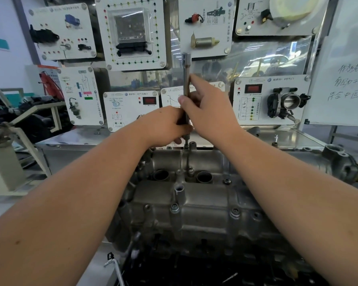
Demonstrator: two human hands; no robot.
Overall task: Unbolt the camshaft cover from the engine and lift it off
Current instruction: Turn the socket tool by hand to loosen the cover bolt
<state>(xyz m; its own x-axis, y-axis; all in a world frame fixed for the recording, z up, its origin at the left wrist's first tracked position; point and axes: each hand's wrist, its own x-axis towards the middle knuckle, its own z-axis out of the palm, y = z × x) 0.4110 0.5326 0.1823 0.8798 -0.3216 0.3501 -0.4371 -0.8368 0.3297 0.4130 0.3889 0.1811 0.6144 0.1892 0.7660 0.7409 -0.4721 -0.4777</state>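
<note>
Two hands are gripping an upright extension bar (186,87), left hand (163,126) low, right hand (207,112) pinching higher, on a far-edge bolt (186,145) of the camshaft cover (194,203); tilting risks slipping off.

Head-worn view, forward-down, close over engine (194,203)

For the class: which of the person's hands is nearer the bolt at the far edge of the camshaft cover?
Left. The left hand grips the tool shaft just above the bolt; the right hand pinches it higher.
</note>
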